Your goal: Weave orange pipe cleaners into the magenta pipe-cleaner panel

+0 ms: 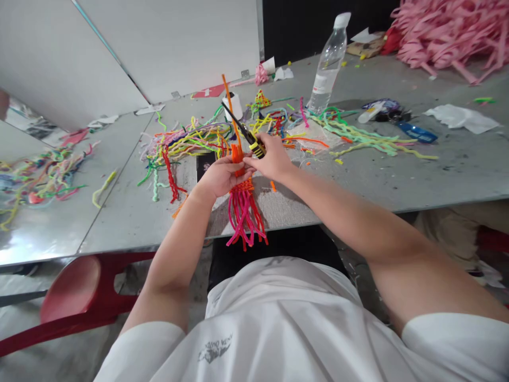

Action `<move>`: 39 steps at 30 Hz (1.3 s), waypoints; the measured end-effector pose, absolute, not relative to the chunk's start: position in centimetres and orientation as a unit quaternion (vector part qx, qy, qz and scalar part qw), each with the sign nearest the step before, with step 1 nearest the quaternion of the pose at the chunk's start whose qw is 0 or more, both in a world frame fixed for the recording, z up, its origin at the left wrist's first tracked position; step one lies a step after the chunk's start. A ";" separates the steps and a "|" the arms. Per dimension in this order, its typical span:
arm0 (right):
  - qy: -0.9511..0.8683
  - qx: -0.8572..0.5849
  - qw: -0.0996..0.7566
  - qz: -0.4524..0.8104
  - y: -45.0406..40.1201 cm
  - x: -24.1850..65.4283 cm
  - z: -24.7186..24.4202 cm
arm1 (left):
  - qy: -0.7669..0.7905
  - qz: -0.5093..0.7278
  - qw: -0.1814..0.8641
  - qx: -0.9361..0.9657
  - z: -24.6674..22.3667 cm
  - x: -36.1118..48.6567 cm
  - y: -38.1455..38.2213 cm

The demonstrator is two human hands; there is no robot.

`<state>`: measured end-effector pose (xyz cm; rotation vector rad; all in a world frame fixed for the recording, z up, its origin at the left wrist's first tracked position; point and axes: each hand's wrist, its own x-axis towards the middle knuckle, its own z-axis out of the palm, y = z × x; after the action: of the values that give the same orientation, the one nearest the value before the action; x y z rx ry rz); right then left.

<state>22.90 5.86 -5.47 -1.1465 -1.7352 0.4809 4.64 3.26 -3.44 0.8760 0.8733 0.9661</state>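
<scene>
Head cam looking down at my bench, and it's a mess as usual. My left hand [220, 178] is curled shut around the woven bundle of pipe cleaners [243, 204], fingers wrapped round the orange top part, with the pink and red loose ends hanging off the near edge of the table [397, 180] toward my lap. My right hand [270, 156] is closed on the scissors [248, 137], gripping the yellow-and-black handles, with the dark blades pointing up and to the left, away from me. One long orange stem [229, 106] sticks up out of the bundle and the blades sit right against it; can't tell from this angle if they're actually closed on it or just beside it. Both hands are touching each other pretty much, right over the table's front edge. Behind them there's a big tangle of loose pipe cleaners [191, 140] in yellow, green, pink and red, and another light green bunch [366, 139] off to the right. A clear water bottle [329, 63] stands upright further back, well apart from my hands. Pink heap of strips [449, 32] fills the far right corner, and a red plastic stool [75, 297] sits down to my left, under the table level.
</scene>
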 end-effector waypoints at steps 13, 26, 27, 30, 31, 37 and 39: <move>-0.677 -0.434 0.513 0.300 5.7 23.2 -4.5 | 0.396 0.330 0.739 0.433 -2.7 4.8 2.3; -0.699 -0.442 0.485 0.285 4.9 23.1 -4.0 | 0.381 0.338 0.748 0.425 -2.9 4.7 2.3; -0.706 -0.433 0.486 0.278 4.9 23.2 -4.0 | 0.377 0.339 0.752 0.421 -2.8 4.8 2.2; -0.727 -0.414 0.484 0.256 5.0 23.5 -3.8 | 0.359 0.346 0.767 0.404 -2.5 5.0 2.1; -0.733 -0.410 0.481 0.254 5.1 23.7 -3.8 | 0.354 0.348 0.772 0.398 -2.4 5.1 2.1; -0.780 -0.429 0.412 0.196 5.7 27.2 -2.1 | 0.350 0.346 0.789 0.369 -1.8 4.9 2.2; -0.782 -0.454 0.394 0.165 5.8 29.1 -1.0 | 0.350 0.344 0.793 0.362 -1.6 4.7 2.2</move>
<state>29.12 5.78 -0.97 -1.1508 -1.9831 0.4179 4.71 2.21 -1.62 0.7781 0.7529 0.7402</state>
